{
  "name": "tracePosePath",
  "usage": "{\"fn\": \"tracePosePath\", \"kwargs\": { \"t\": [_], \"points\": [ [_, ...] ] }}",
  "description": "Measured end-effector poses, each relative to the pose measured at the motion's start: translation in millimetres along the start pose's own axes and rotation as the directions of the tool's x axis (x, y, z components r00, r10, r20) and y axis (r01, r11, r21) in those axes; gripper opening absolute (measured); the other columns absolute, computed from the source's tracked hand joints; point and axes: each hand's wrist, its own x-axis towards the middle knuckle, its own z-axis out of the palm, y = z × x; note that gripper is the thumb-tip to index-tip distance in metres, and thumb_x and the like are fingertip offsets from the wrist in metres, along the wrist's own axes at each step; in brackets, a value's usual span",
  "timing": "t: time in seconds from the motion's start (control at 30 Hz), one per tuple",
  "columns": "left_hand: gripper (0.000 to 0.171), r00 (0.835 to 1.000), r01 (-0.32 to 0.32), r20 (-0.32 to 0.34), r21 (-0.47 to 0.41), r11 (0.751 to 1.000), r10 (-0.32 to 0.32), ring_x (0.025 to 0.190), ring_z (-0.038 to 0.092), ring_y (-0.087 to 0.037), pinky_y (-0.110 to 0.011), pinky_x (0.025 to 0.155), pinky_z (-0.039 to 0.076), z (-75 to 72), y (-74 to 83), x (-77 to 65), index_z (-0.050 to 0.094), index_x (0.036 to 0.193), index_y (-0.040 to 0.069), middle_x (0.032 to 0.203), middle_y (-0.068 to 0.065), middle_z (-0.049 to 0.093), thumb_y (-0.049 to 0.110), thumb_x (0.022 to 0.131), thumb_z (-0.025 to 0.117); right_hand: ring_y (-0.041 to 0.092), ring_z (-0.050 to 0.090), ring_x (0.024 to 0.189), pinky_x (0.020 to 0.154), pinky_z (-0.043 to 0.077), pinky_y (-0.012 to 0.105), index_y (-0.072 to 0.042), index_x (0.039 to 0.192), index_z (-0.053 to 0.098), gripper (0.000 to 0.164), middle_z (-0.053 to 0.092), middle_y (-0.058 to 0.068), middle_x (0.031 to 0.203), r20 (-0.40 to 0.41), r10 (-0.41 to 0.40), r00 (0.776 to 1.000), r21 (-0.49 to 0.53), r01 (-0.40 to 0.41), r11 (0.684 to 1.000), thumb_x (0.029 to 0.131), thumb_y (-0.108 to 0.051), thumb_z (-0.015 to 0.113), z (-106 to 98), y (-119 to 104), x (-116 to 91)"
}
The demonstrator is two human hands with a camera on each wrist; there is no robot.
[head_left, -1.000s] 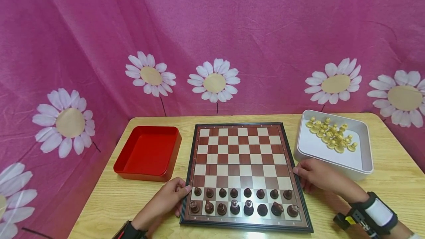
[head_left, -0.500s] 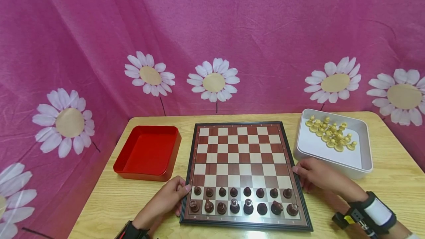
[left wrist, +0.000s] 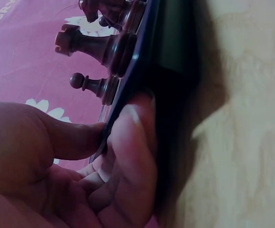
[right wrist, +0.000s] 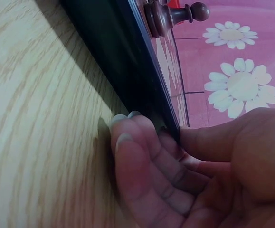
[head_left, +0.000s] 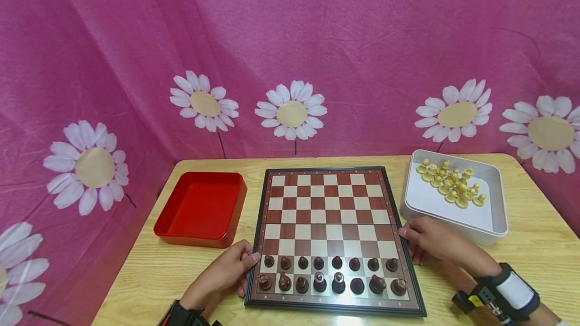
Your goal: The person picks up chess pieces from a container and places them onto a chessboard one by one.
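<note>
A square chessboard (head_left: 328, 218) with a glossy black rim and a checked face of red-brown and cream squares sits at the middle of the pale, wood-grained desk (head_left: 133, 270). The left hand (head_left: 232, 267) pinches its left rim near the front corner, thumb on top and bent fingers against the side. The right hand (head_left: 431, 243) grips the right rim farther back, thumb on the upper edge, fingertips curled against the smooth black flank.

Two rows of eight shiny, dark brown turned chess pieces (head_left: 319, 281) stand along the near end, round-headed pawns in front, a crenellated rook at the left corner.

Left of the board lies a shallow, glossy red tray (head_left: 199, 208) with rounded corners. On the right, a smooth off-white tray (head_left: 421, 200) holds a jumble of pale yellow chess pieces (head_left: 455, 185). Behind hangs a softly creased magenta cloth (head_left: 290, 24) printed with white daisies (head_left: 292, 114).
</note>
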Motion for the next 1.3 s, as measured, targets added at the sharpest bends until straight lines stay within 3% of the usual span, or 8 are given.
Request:
{"fn": "tracePosePath", "kwargs": {
  "t": [0.27,0.47,0.67,1.07,1.3],
  "points": [
    [0.023,1.000,-0.025,-0.013,0.005,1.000,0.025,0.046,0.054,-0.011,-0.022,0.044,0.050,1.0,-2.2,-1.1,0.050,0.100,0.005,0.064,-0.002,0.056,0.025,0.107,0.058,0.020,0.065,0.060,0.055,0.059,0.034,0.002,0.098,0.065,0.026,0.064,0.005,0.070,0.009,0.000,1.000,0.006,0.000,1.000,0.110,-0.016,0.051,0.1,-0.7,0.0],
    [0.025,1.000,0.005,0.001,0.004,1.000,-0.005,0.047,0.055,-0.011,-0.022,0.046,0.051,1.1,-5.3,-5.8,0.052,0.099,0.005,0.065,-0.001,0.056,0.027,0.107,0.059,0.020,0.066,0.061,0.055,0.059,0.034,0.001,0.096,0.064,0.028,0.064,0.005,0.070,0.007,0.004,1.000,-0.002,-0.004,1.000,0.110,-0.018,0.050,0.1,-0.4,-1.4],
    [0.023,0.999,-0.030,0.012,0.006,1.000,0.030,0.045,0.055,-0.011,-0.023,0.044,0.051,1.2,-6.9,-5.8,0.050,0.098,0.005,0.061,-0.001,0.054,0.025,0.107,0.058,0.020,0.067,0.061,0.054,0.059,0.034,0.002,0.096,0.063,0.028,0.064,0.006,0.068,0.006,-0.011,1.000,0.009,0.011,1.000,0.110,-0.018,0.049,0.5,-0.6,-2.2],
    [0.023,0.998,-0.050,-0.028,0.029,0.998,0.051,0.045,0.054,-0.011,-0.024,0.043,0.051,1.6,-8.4,-5.3,0.051,0.100,0.004,0.062,-0.001,0.056,0.024,0.107,0.058,0.018,0.067,0.059,0.055,0.061,0.033,0.003,0.098,0.063,0.025,0.065,0.006,0.069,-0.002,0.050,0.999,0.056,-0.050,0.997,0.110,-0.015,0.049,3.3,-0.9,1.7],
    [0.023,0.998,-0.053,-0.013,0.032,0.998,0.053,0.045,0.054,-0.011,-0.024,0.043,0.051,0.9,-7.6,-4.6,0.050,0.099,0.004,0.062,-0.001,0.055,0.024,0.107,0.059,0.018,0.066,0.058,0.055,0.060,0.033,0.003,0.098,0.063,0.026,0.065,0.006,0.069,0.000,0.063,0.998,0.075,-0.063,0.995,0.110,-0.015,0.049,3.0,-1.6,1.1]
  ]
}}
